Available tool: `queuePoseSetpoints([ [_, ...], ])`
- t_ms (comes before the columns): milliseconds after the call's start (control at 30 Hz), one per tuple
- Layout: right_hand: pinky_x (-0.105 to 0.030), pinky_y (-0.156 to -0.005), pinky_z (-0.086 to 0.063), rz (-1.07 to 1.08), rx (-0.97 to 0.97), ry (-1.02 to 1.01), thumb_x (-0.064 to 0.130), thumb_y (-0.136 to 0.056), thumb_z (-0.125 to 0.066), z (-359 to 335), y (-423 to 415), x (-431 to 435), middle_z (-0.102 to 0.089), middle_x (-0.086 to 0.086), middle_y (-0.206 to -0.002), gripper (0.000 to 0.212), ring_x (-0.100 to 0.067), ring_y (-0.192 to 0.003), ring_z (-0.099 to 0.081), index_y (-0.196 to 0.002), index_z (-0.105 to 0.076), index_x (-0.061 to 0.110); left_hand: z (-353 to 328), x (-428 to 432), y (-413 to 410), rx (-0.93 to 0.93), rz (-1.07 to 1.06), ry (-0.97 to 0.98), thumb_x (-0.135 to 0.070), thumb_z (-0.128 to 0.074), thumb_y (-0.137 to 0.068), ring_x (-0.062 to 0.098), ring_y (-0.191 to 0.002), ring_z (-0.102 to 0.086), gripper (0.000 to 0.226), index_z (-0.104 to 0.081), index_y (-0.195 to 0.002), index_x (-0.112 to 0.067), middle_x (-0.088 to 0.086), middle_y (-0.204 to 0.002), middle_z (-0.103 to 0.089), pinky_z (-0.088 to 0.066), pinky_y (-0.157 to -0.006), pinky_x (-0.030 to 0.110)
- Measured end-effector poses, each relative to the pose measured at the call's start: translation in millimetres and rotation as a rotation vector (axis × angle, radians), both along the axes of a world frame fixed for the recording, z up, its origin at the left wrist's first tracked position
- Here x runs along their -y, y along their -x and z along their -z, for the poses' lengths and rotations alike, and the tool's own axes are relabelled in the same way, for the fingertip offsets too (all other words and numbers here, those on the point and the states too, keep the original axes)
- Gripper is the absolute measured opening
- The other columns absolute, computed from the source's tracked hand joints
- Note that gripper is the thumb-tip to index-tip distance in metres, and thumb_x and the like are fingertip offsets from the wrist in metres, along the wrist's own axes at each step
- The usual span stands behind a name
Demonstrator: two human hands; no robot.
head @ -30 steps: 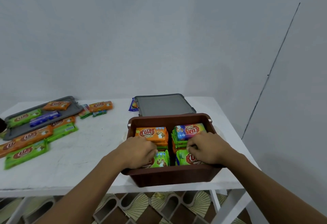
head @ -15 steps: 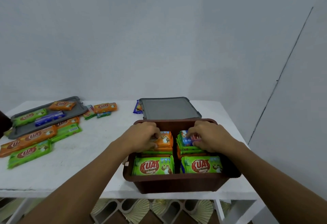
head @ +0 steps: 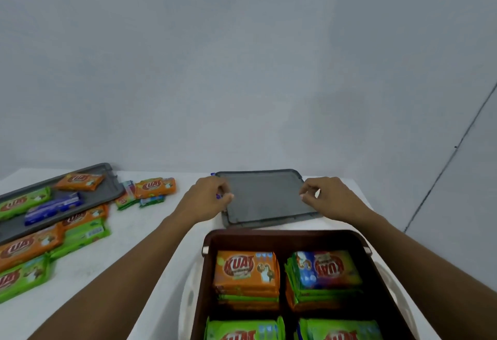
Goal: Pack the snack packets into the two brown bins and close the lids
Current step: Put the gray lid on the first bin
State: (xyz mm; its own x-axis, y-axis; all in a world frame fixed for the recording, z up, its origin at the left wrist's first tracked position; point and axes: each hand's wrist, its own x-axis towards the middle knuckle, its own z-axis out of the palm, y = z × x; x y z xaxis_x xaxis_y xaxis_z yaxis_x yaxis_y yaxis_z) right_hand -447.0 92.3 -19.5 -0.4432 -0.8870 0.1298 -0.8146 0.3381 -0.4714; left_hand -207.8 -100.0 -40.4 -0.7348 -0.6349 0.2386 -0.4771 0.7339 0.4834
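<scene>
- Grey lid (head: 265, 197) flat on worktop (head: 134, 218) behind brown bin (head: 269, 233), gripped at left edge by left hand (head: 208, 198), at right edge by right hand (head: 326, 197).
- Snack packets (head: 246, 269) stacked in four piles inside bin; possible fault: lid seating askew or catching a raised packet.

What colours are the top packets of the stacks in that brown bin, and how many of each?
Orange top packet: 1
Blue-and-red top packet: 1
Green top packets: 2
Total: 4 in the brown bin.
</scene>
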Motion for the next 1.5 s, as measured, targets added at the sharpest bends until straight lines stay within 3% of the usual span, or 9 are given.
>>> queuePoseSetpoints([
  [233,-0.023,-0.066,-0.049,0.133,0.254,-0.337,0.039,-0.090,-0.061,22.6,55.1,67.3,-0.060,-0.003,-0.115,0.043,-0.016,-0.086,-0.061,-0.129,-0.051,0.024,26.6,65.8,30.2,0.372,-0.159,-0.124,-0.046,-0.060,-0.089,0.024,-0.087,-0.062,0.054,-0.038,-0.131,-0.020,0.003,-0.101,-0.056,-0.053,-0.075,0.035],
  [433,-0.025,-0.053,-0.053,0.224,0.503,-0.422,0.039,-0.094,-0.058,39.0,70.6,95.9,-0.059,-0.006,-0.091,0.057,-0.017,-0.070,-0.063,-0.141,-0.033,0.020,42.8,86.3,48.1,0.214,-0.083,-0.449,-0.021,-0.069,-0.085,0.019,-0.065,-0.071,0.051,-0.040,-0.126,-0.021,0.005,-0.086,-0.069,-0.054,-0.049,0.026],
  [600,-0.028,-0.061,-0.054,0.337,0.583,-0.335,0.041,-0.094,-0.057,39.1,75.9,98.8,-0.060,-0.010,-0.095,0.068,-0.019,-0.079,-0.065,-0.148,-0.025,0.015,41.2,91.3,56.6,0.167,-0.083,-0.496,-0.019,-0.073,-0.084,0.017,-0.068,-0.070,0.057,-0.038,-0.130,-0.020,0.005,-0.087,-0.070,-0.051,-0.054,0.023],
  [767,-0.033,-0.067,-0.056,0.405,0.712,-0.051,0.048,-0.096,-0.049,15.3,78.4,86.4,-0.057,-0.013,-0.114,0.060,-0.023,-0.082,-0.066,-0.142,-0.042,0.009,25.8,90.0,50.0,-0.102,-0.173,-0.511,-0.009,-0.070,-0.086,0.019,-0.068,-0.067,0.058,-0.043,-0.137,-0.007,-0.007,-0.082,-0.064,-0.053,-0.062,0.023],
  [900,-0.043,-0.084,-0.056,0.356,0.890,0.255,0.056,-0.097,-0.038,-14.0,76.6,61.8,-0.065,-0.014,-0.115,0.059,-0.029,-0.095,-0.067,-0.123,-0.059,0.007,-2.8,72.2,39.5,-0.428,-0.207,-0.473,-0.004,-0.049,-0.097,0.025,-0.077,-0.065,0.032,-0.063,-0.117,-0.025,0.002,-0.088,-0.066,-0.053,-0.060,0.029],
  [1000,-0.044,-0.092,-0.053,0.300,0.995,0.410,0.057,-0.097,-0.033,-30.8,68.7,33.0,-0.071,-0.013,-0.109,0.062,-0.028,-0.099,-0.069,-0.113,-0.064,0.006,-29.7,44.0,30.0,-0.669,-0.226,-0.660,-0.021,-0.035,-0.104,0.023,-0.090,-0.067,0.030,-0.064,-0.103,-0.028,0.003,-0.101,-0.068,-0.052,-0.068,0.027],
  [1133,-0.036,-0.078,-0.054,0.293,1.188,0.489,0.045,-0.097,-0.050,-44.0,50.4,-12.1,-0.069,-0.013,-0.099,0.048,-0.026,-0.087,-0.069,-0.102,-0.066,0.001,-43.3,2.9,0.5,-0.834,-0.165,-0.870,-0.047,-0.031,-0.103,0.022,-0.089,-0.064,0.053,-0.063,-0.083,-0.011,0.007,-0.098,-0.068,-0.049,-0.076,0.032],
  [1300,-0.030,-0.067,-0.057,0.215,0.985,0.364,0.012,-0.091,-0.065,-31.7,7.3,-53.6,-0.070,-0.016,-0.104,0.022,-0.023,-0.085,-0.068,-0.110,-0.062,0.003,-19.5,-47.2,-25.4,-0.468,-0.233,-0.334,-0.024,-0.067,-0.089,0.022,-0.086,-0.058,0.012,-0.056,-0.091,-0.023,0.000,-0.100,-0.055,-0.050,-0.072,0.034],
  [1500,-0.026,-0.062,-0.049,0.260,0.617,0.296,0.024,-0.088,-0.069,-13.8,-33.2,-99.0,-0.069,-0.002,-0.088,0.026,-0.016,-0.079,-0.066,-0.111,-0.067,0.013,-8.5,-105.9,-58.7,-0.326,-0.290,-0.129,-0.026,-0.070,-0.087,0.021,-0.113,-0.052,0.052,-0.049,-0.134,-0.018,0.006,-0.127,-0.044,-0.045,-0.097,0.035],
])
